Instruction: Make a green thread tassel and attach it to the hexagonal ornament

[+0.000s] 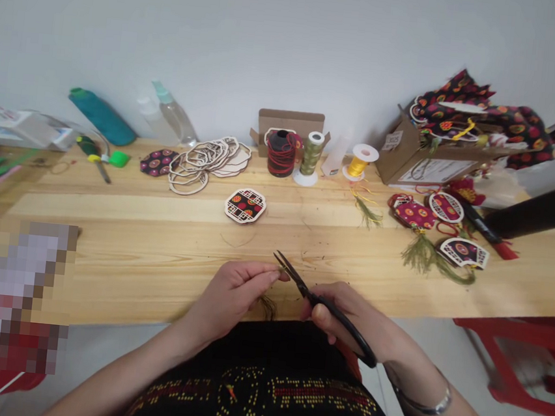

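Observation:
My left hand point(237, 294) pinches a bundle of olive-green thread, a tassel point(267, 306) whose strands hang below the fingers. Closed round the black handles of a pair of scissors point(305, 290) is my right hand point(343, 312). The blades are slightly apart and meet the left fingertips, where a thin bit of thread shows. Farther back on the table lies an octagonal ornament point(245, 205) with patterned cloth in a pale wooden frame. Both hands are over the table's front edge, close to my body.
Along the wall stand a red-black thread spool point(281, 155), a green spool point(310, 159), a yellow spool point(358, 163) and a cardboard box point(405, 151) of cloth. Wooden frames point(203, 161) are piled at left. Finished tasselled ornaments point(447, 208) lie right. A red stool point(503, 360) stands below.

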The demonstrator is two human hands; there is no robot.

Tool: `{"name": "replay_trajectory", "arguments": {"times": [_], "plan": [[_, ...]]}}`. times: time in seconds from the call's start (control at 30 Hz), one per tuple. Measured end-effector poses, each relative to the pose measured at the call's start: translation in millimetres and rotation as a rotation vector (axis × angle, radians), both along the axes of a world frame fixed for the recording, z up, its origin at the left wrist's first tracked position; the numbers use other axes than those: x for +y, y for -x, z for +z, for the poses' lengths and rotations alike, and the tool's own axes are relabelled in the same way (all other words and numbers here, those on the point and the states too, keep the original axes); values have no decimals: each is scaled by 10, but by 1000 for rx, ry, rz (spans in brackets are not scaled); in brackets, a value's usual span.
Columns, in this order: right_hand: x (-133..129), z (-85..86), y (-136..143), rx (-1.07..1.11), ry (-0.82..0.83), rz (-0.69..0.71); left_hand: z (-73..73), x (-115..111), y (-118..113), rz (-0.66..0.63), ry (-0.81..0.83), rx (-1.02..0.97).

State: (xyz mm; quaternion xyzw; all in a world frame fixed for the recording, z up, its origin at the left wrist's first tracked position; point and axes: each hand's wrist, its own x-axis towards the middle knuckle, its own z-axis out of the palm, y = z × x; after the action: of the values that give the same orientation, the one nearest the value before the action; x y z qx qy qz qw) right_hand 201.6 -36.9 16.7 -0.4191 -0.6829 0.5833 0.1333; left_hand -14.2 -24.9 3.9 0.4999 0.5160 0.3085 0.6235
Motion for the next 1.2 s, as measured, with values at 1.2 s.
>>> {"name": "replay_trajectory", "arguments": {"times": [1.2], "plan": [[-90,242,-158,-363,-260,46,13,128,147,379,117,-200]]}}
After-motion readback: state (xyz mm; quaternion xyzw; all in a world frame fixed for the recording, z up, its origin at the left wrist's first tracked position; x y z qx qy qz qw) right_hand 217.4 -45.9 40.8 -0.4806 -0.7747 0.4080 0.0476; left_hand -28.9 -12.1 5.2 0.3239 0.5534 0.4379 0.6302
